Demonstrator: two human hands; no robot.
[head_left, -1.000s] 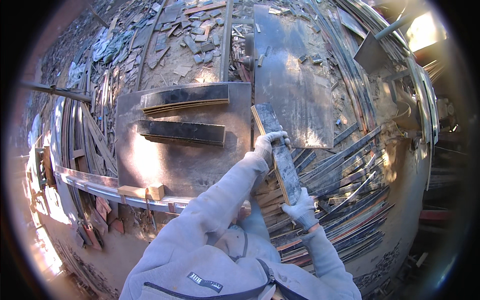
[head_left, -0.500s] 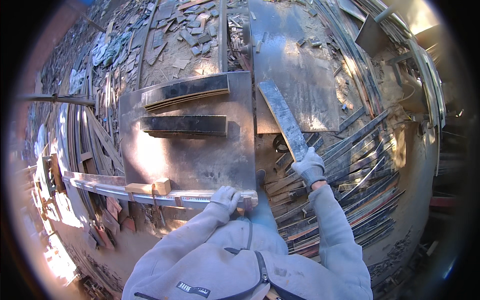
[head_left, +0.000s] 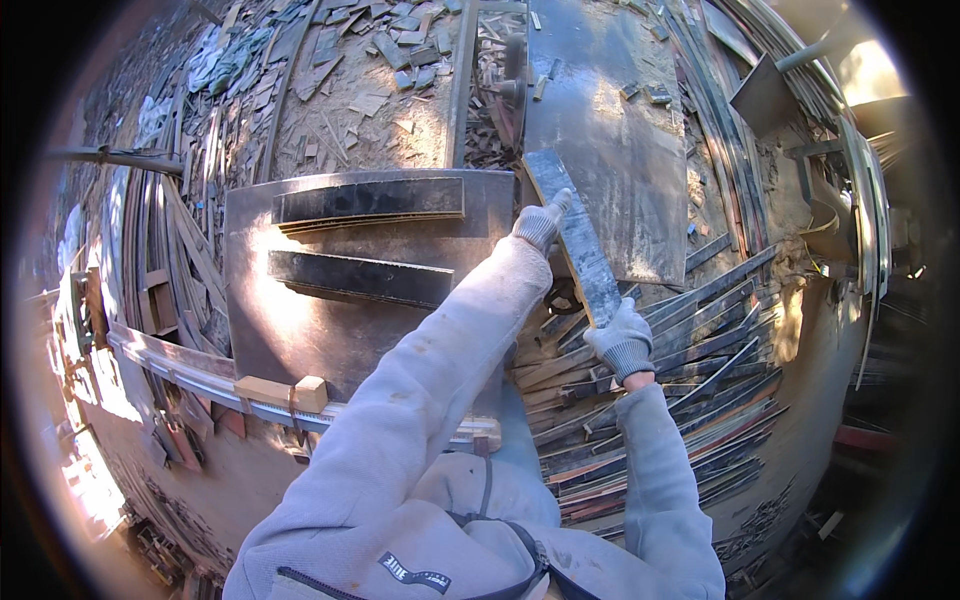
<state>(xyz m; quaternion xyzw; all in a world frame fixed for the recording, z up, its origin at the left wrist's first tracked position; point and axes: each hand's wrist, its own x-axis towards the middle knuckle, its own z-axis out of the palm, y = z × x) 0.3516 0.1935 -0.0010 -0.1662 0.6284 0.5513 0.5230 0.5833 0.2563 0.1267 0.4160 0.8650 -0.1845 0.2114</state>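
Note:
A long narrow board (head_left: 588, 262) with a worn grey-black face slants between my two gloved hands over the gap at the right of the near table. My right hand (head_left: 622, 340) is closed round its near end. Toward the far end, my left hand (head_left: 546, 220) grips the board's left edge, a finger or thumb lying on the top face; the fingers beneath are hidden. On the near metal table (head_left: 330, 345), left of my left arm, rest two stacks of dark strips, the far stack (head_left: 368, 200) and the near stack (head_left: 350, 274).
A rail with a measuring scale (head_left: 180, 372) runs along the table's front edge, bearing a wooden block (head_left: 290, 391). A second metal table (head_left: 610, 130) lies beyond the board. Loose wooden strips (head_left: 690, 400) pile up at the right, and offcuts (head_left: 400, 55) litter the ground ahead.
My left hand has left the rail at the table's front edge, reached forward and right, and taken hold of the board. My right hand keeps its grip on the near end.

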